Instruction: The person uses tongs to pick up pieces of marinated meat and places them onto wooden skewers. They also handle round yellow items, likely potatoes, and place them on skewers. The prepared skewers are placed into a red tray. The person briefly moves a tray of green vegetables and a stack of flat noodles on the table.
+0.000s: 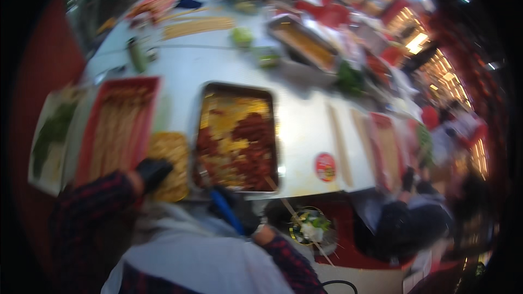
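Note:
My left hand [154, 173], in a black glove, rests at the left side of a yellow tray or bag of pale yellowish pieces [169, 163]; blur hides whether its fingers grip anything. My right hand [237, 210], also black-gloved, is closed around a blue handle [226, 211] near the table's front edge. A metal tray [275, 130] with dark red chunks, which look like meat, and yellowish liquid lies just beyond it. A thin wooden skewer [286, 202] slants from the tray's front right corner towards the floor.
Left of me stand a red tray of skewers [157, 90] and a white container with greens [45, 110]. A long metal tray [282, 34] lies farther back. A bin with scraps [310, 224] stands below the table edge. A co-worker [412, 212] is at the right.

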